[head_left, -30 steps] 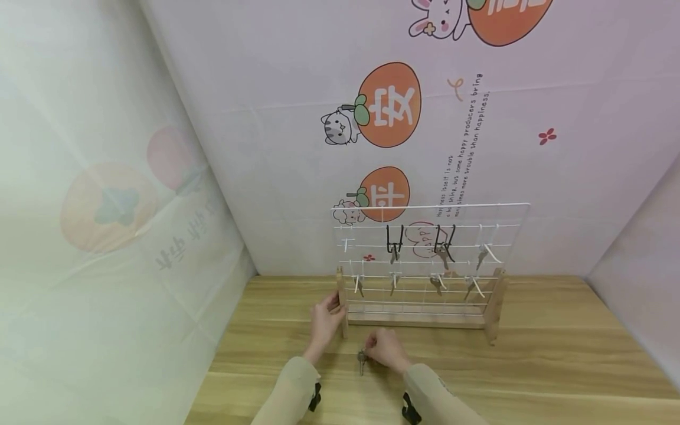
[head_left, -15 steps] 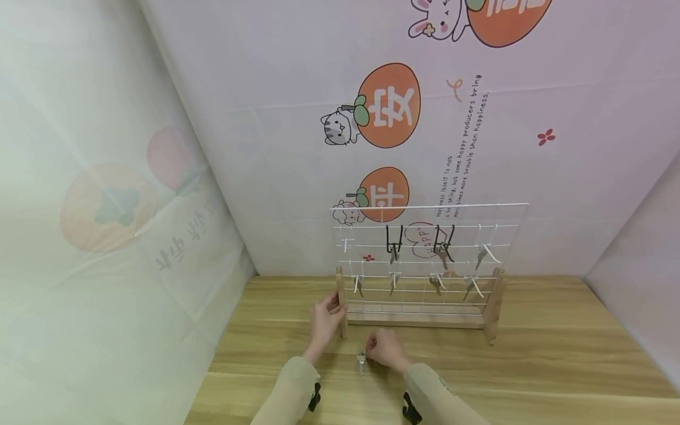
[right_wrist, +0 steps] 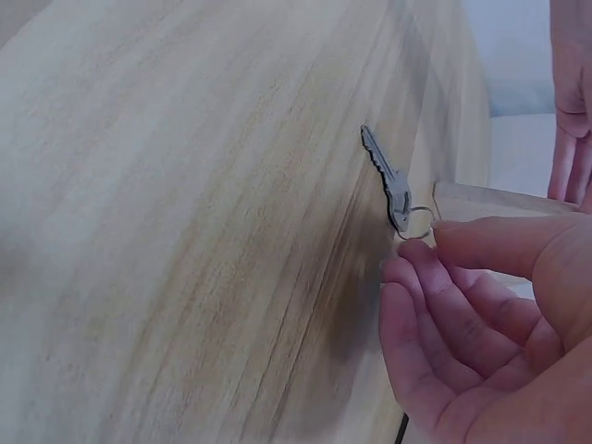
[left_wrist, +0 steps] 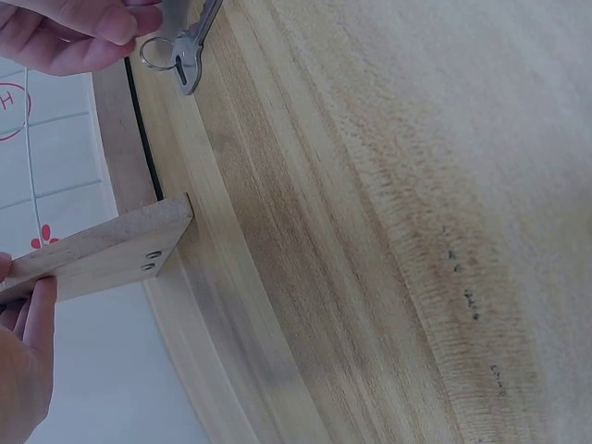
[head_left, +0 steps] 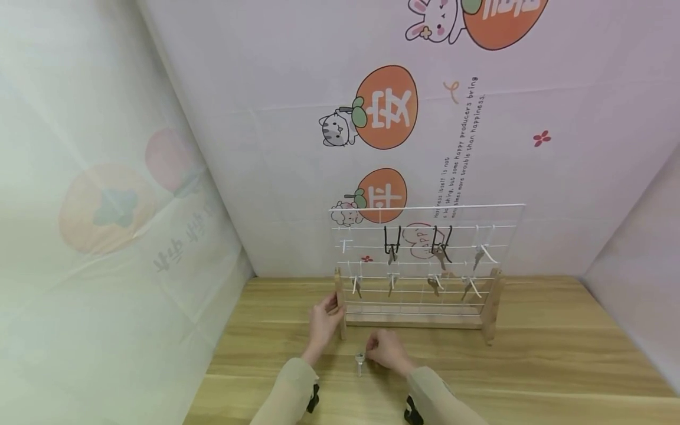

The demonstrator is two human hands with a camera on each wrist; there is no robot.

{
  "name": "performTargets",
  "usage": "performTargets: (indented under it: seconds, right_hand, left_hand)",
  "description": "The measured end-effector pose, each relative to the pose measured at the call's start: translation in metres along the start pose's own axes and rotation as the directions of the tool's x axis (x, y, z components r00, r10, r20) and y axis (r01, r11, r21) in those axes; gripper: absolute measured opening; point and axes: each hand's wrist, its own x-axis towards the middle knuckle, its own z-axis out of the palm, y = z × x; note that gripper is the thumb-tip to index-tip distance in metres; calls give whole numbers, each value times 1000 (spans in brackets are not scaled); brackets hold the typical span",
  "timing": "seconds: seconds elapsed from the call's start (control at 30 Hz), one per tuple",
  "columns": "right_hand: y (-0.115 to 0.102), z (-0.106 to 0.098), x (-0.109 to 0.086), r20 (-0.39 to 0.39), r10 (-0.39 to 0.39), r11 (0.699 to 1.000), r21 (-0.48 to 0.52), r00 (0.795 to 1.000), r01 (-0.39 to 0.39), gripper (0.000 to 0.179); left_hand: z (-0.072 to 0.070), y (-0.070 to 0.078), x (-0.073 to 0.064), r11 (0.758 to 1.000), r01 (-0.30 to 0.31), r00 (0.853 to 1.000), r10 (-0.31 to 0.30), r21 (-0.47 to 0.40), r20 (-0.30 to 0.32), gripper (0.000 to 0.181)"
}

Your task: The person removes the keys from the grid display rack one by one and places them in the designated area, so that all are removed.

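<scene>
Head view: right hand point(head_left: 389, 349) pinches thin silver wire ring point(right_wrist: 422, 208) of silver metal key point(head_left: 359, 363), key over pale wood-grain tabletop point(head_left: 542, 360), in front of wooden-framed white wire-grid rack point(head_left: 414, 322); left hand point(head_left: 324, 321) grips rack's flat light-wood left post point(left_wrist: 111, 245).

Sideways lettering on the back cloth point(head_left: 287, 153).
"安" on the upper persimmon point(head_left: 386, 107), "平" on the lower persimmon point(head_left: 382, 195) at its 6 o'clock; toward 4 o'clock of "安", English lines point(head_left: 459, 147) include "some happy producers bring" and "trouble than happiness"; toward 5 o'clock of "平", "HAPP" in a red outline point(head_left: 417, 241).
</scene>
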Motion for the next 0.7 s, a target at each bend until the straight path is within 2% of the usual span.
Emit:
performTargets:
  seconds: [0.23,0.5,0.7]
  right_hand:
    - [2,-10,-5,-47,-59,997,45,997,61,5]
    - [-10,-30,-9,-150,-113,993,24,982,117,5]
    - [-27,-51,-17,-183,-77,997,17,980,81,7]
  left_hand:
    - [0,-1,-1,1000,5,1000,-5,0,2,41]
    - [0,-1,-1,1000,21,1000,-21,-5,6,41]
    - [0,0,-1,1000,5,1000,-5,-10,0,40]
